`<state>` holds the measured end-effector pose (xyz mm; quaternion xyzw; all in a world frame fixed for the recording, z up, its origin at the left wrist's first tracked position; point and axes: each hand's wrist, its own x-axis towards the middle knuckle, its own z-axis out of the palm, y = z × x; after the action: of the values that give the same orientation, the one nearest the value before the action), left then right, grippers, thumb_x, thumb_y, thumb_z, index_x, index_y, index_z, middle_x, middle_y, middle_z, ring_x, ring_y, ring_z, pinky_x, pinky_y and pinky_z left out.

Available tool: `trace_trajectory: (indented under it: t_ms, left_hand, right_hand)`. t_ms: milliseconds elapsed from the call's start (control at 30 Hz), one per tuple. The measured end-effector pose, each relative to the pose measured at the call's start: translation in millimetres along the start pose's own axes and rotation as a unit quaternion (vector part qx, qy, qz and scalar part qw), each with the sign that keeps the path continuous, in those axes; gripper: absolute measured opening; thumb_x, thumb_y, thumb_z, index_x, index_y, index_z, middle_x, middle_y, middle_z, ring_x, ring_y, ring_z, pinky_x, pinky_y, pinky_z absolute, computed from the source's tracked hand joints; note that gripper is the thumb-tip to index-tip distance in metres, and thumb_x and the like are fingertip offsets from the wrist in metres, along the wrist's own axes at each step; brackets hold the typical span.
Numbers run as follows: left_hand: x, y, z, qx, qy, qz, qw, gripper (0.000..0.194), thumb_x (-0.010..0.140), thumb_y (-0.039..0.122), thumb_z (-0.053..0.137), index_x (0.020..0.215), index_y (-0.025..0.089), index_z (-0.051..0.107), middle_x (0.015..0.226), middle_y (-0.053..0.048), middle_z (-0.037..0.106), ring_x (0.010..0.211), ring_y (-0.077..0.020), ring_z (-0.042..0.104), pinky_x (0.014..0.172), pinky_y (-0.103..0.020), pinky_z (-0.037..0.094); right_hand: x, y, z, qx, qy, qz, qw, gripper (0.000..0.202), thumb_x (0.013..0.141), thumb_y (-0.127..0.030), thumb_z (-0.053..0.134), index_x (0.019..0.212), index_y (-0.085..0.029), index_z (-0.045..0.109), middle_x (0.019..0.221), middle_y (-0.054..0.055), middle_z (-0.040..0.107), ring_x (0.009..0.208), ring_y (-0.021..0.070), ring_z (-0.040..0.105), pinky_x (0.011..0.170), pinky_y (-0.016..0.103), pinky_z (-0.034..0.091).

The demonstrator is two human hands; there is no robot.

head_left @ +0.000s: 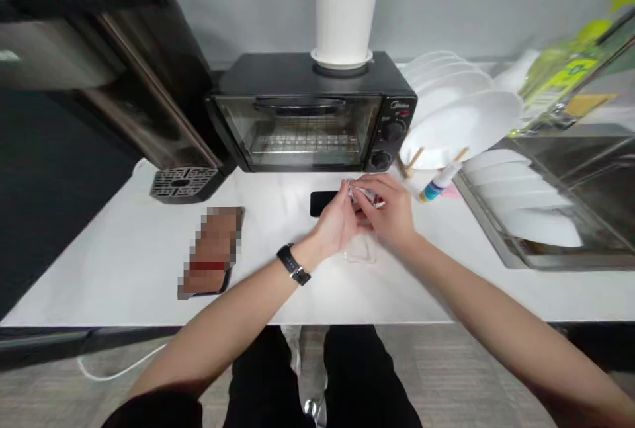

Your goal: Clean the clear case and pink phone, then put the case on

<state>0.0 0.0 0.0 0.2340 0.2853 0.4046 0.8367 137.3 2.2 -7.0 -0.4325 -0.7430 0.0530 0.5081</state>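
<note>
From where I sit, my single view comes from the wearer's head, looking forward and steeply down over the white smooth-topped table [149, 243]. The black metal toaster oven with a glass door [307, 130] sits ahead, upper centre. Nearer than the oven, both bare hands [364, 213] show at close range; below them I see the wearer's black-trousered legs [317, 382]. No second view shares this scene.

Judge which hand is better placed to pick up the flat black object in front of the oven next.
Probably the left hand: it is right beside the black object, while the right hand lies farther off, beyond the left.
</note>
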Motion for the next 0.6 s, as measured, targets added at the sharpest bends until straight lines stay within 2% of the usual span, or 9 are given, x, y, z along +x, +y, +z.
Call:
trace_trajectory:
  t_ms: [67, 133, 200, 267, 367, 467, 600]
  left_hand:
    - [-0.4, 0.4, 2.2, -0.01, -0.002, 0.009, 1.0, 0.054, 0.111, 0.058, 0.03, 0.125, 0.023, 0.069, 0.095, -0.005, 0.073, 0.085, -0.0205, 0.07, 0.089, -0.039, 0.056]
    - [-1.0, 1.8, 3.1, -0.019, -0.005, 0.022, 1.0, 0.053, 0.112, 0.055, 0.03, 0.137, 0.025, 0.066, 0.102, -0.005, 0.075, 0.086, -0.0195, 0.07, 0.09, -0.038, 0.056]
    - [-1.8, 4.5, 2.4, -0.029, -0.012, 0.036, 0.999, 0.052, 0.113, 0.052, 0.031, 0.145, 0.027, 0.063, 0.111, -0.004, 0.075, 0.085, -0.017, 0.07, 0.088, -0.035, 0.056]
    - [-2.7, 8.5, 0.3, -0.026, -0.015, 0.056, 0.998, 0.053, 0.113, 0.051, 0.032, 0.149, 0.027, 0.061, 0.11, -0.004, 0.075, 0.082, -0.0149, 0.069, 0.082, -0.03, 0.056]
    - [-4.0, 15.8, -3.7, -0.007, -0.016, 0.077, 0.997, 0.058, 0.111, 0.057, 0.034, 0.157, 0.029, 0.055, 0.108, -0.006, 0.076, 0.084, -0.0166, 0.07, 0.08, -0.028, 0.056]
    - [-4.3, 23.4, -7.2, -0.001, -0.005, 0.088, 0.996, 0.063, 0.108, 0.066, 0.034, 0.162, 0.036, 0.047, 0.121, -0.009, 0.074, 0.101, -0.0228, 0.074, 0.088, -0.033, 0.057]
    - [-3.2, 31.7, -11.0, 0.004, 0.015, 0.148, 0.989, 0.063, 0.106, 0.07, 0.036, 0.161, 0.039, 0.048, 0.126, -0.008, 0.072, 0.116, -0.0258, 0.071, 0.098, -0.038, 0.056]
  right_hand:
    - [-1.3, 0.8, 0.3, 0.015, -0.006, -0.005, 1.0, 0.016, 0.099, -0.025, 0.069, 0.108, -0.025, 0.083, 0.105, 0.008, 0.082, 0.101, 0.0245, 0.074, 0.088, 0.044, 0.063]
    - [-2.5, 0.4, 0.4, 0.031, -0.018, -0.008, 0.999, 0.016, 0.098, -0.025, 0.07, 0.107, -0.027, 0.083, 0.106, 0.006, 0.082, 0.1, 0.0241, 0.073, 0.086, 0.044, 0.063]
    - [-3.4, -1.3, 0.6, 0.048, -0.035, -0.006, 0.998, 0.015, 0.098, -0.026, 0.07, 0.106, -0.028, 0.083, 0.105, 0.006, 0.082, 0.095, 0.0233, 0.072, 0.076, 0.04, 0.062]
    - [-4.0, -3.5, 1.1, 0.068, -0.057, -0.016, 0.996, 0.015, 0.098, -0.027, 0.07, 0.106, -0.029, 0.083, 0.102, 0.005, 0.082, 0.091, 0.0223, 0.071, 0.069, 0.038, 0.06]
    - [-4.3, -5.5, 2.7, 0.096, -0.075, -0.07, 0.99, 0.014, 0.098, -0.026, 0.071, 0.105, -0.029, 0.082, 0.1, 0.004, 0.082, 0.092, 0.0215, 0.073, 0.078, 0.04, 0.06]
    - [-4.6, -5.6, 3.9, 0.092, -0.098, -0.12, 0.984, 0.011, 0.096, -0.027, 0.073, 0.103, -0.03, 0.082, 0.099, 0.002, 0.083, 0.095, 0.0213, 0.074, 0.089, 0.044, 0.058]
    - [-5.5, -5.9, 3.1, 0.084, -0.147, -0.149, 0.974, 0.01, 0.097, -0.028, 0.072, 0.103, -0.03, 0.08, 0.1, 0.001, 0.083, 0.094, 0.0197, 0.076, 0.09, 0.042, 0.053]
